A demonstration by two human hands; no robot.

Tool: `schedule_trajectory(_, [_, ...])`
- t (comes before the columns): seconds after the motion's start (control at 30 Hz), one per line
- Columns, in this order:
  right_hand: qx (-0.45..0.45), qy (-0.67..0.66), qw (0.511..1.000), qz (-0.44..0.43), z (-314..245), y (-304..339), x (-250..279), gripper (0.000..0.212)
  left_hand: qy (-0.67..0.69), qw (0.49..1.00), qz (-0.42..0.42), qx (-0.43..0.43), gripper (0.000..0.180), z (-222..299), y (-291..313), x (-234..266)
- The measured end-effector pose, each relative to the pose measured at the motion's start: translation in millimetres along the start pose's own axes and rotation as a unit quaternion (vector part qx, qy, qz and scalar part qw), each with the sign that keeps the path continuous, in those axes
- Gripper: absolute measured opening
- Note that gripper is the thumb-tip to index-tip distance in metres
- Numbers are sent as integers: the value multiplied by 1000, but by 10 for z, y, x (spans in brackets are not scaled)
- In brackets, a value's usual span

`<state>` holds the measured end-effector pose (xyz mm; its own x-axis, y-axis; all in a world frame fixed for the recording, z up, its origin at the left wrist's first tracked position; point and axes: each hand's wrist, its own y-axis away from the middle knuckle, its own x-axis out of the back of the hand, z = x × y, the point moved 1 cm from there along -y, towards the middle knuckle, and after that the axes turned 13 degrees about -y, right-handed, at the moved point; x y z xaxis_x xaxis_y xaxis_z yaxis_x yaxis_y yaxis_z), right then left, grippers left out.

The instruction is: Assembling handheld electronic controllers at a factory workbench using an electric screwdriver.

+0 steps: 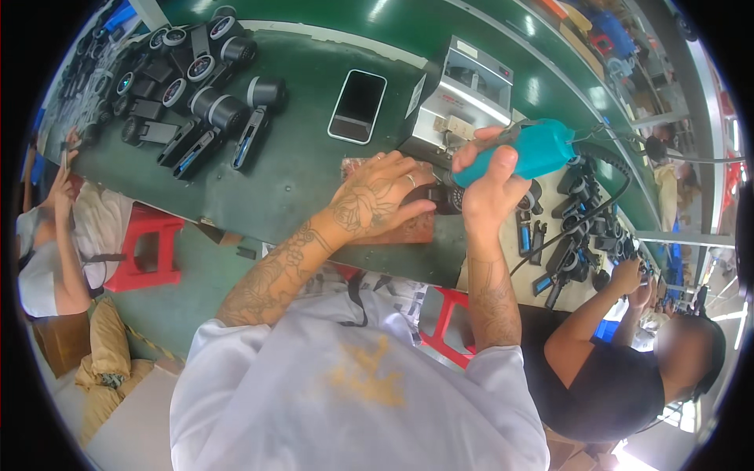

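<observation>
My right hand (491, 177) is wrapped round a teal electric screwdriver (534, 151), which lies sideways with its cord running off to the right. The driver's tip end points left, toward a black device part (446, 198) on a reddish-brown pad (404, 230). On that pad my left hand (383, 191), a ring on one finger, grips the black part between thumb and fingers. The hand covers most of the part, so its full shape is hidden. Whether the driver's tip touches it I cannot tell.
A grey metal screw-feeder box (463, 94) stands behind the screwdriver. Left of it lies a phone (357, 107). Several black motor-like units (216, 110) crowd the bench's far left; more black units (577, 235) lie at right. A co-worker (609, 377) sits close on the right.
</observation>
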<state>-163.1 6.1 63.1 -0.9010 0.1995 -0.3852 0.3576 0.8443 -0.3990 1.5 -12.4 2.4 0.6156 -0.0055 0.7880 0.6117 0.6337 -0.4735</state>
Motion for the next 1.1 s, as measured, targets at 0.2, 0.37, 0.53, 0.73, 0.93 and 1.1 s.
schedule_trajectory(0.2, [-9,-6,1000,-8,92,43,11,47,-6,1000,-18,5,39,-2,16,-13])
schedule_trajectory(0.37, [10,19,999,-24,187,63,106,55,-31,999,-22,8,39,27,8,-5])
schedule_trajectory(0.53, [2,-2,1000,-3,189,66,85,49,-33,999,-33,8,40,20,5,-9])
schedule_trajectory(0.73, [-9,31,999,12,59,-59,-21,46,-38,999,-31,8,37,18,35,9])
schedule_trajectory(0.93, [96,34,995,7,178,-407,-28,40,-12,1000,-23,5,30,30,43,9])
schedule_trajectory(1.1, [102,54,993,-24,250,-391,33,45,-28,1000,-13,-3,30,58,32,60])
